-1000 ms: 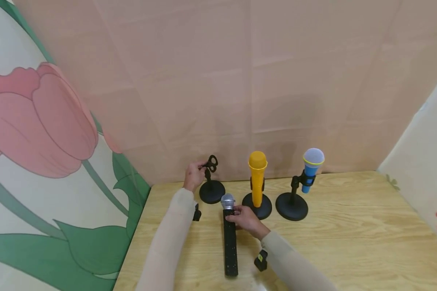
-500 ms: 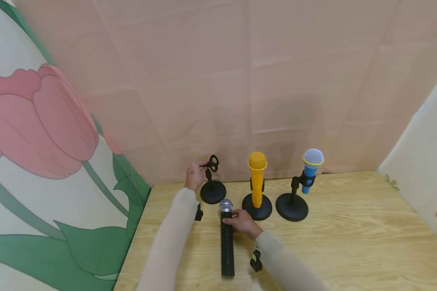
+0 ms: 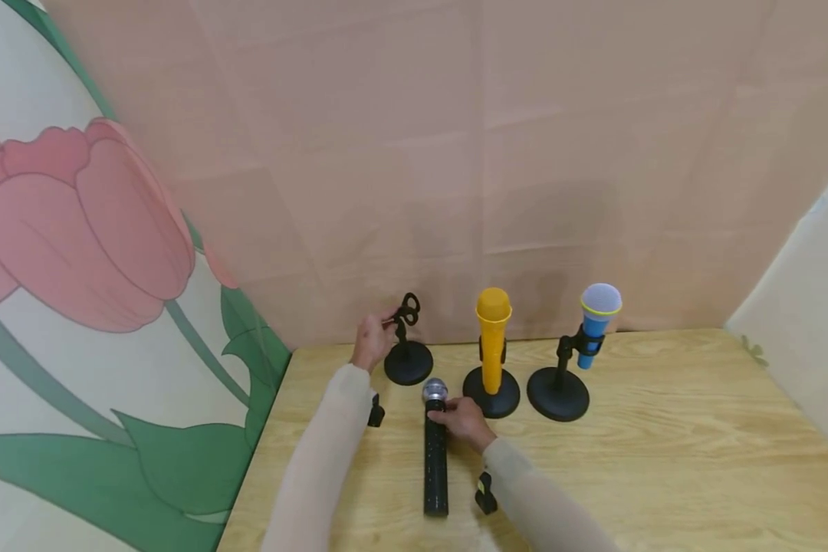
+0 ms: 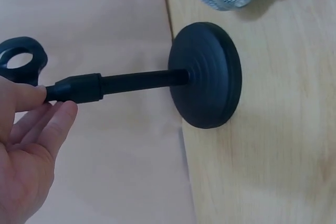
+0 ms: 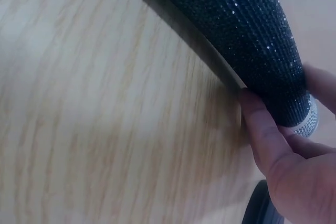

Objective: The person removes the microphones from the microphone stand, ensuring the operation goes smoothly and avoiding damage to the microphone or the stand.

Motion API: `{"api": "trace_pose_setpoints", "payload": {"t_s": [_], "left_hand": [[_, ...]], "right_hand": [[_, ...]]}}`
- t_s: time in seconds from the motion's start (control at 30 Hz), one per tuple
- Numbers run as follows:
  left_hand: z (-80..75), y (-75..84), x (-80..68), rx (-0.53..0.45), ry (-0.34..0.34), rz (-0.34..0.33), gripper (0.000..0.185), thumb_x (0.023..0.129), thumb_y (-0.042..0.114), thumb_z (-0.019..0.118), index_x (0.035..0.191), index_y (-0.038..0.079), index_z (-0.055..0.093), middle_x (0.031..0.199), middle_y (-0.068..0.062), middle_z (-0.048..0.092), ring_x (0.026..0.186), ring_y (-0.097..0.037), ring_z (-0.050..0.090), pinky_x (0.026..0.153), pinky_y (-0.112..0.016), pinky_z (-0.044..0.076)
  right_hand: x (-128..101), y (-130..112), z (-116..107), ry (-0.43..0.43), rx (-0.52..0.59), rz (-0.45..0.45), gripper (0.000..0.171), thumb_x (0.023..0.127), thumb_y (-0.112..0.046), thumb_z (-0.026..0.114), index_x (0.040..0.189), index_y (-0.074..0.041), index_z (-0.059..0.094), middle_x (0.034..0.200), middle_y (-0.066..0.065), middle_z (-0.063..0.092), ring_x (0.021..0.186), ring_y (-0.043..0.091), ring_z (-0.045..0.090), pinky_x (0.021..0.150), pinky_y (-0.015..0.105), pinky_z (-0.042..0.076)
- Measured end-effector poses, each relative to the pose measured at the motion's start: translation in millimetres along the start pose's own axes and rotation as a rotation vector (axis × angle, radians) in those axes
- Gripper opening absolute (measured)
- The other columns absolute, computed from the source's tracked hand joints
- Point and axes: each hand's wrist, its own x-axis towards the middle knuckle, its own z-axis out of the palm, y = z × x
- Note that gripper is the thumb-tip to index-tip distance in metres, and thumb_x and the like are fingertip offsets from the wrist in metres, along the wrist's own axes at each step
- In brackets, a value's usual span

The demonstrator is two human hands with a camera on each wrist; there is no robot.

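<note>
At the back left of the table stands a black microphone stand (image 3: 409, 363) with an unfilled ring-shaped clip (image 4: 23, 59) on top. My left hand (image 3: 371, 342) pinches it just below the clip, thumb on one side and fingers on the other. A black microphone (image 3: 436, 466) with a glittery handle and silver mesh head points away from me, in front of that stand. My right hand (image 3: 466, 422) grips its handle just below the head, from the right side. In the right wrist view the glittery handle (image 5: 247, 40) lies between thumb and fingers, close above the wood.
Right of the stand, a yellow microphone (image 3: 493, 337) stands upright in a second black stand (image 3: 507, 400). Farther right, a blue microphone (image 3: 593, 326) with a white head sits tilted in a third stand (image 3: 557, 395). A pinkish cloth (image 3: 386, 169) hangs behind the table (image 3: 690, 445).
The black microphone has shifted slightly toward me, its lower end swinging a little left with my right hand. My left hand keeps its pinch on the stand. The head view has shifted slightly.
</note>
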Motion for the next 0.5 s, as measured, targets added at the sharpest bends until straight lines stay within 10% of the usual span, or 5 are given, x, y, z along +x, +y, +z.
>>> {"api": "trace_pose_setpoints", "payload": {"t_s": [0.5], "left_hand": [[3.8, -9.2, -13.3, -0.152, -0.023, 0.045, 0.047, 0.094, -0.011, 0.059, 0.139, -0.001, 0.056, 0.137, -0.019, 0.058, 0.113, -0.037, 0.064, 0.086, -0.039, 0.057]], "right_hand": [[0, -5, 3, -0.015, 0.004, 0.007, 0.042, 0.088, -0.023, 0.079, 0.116, 0.006, 0.068, 0.088, 0.007, 0.069, 0.074, 0.018, 0.063, 0.065, 0.033, 0.057]]}}
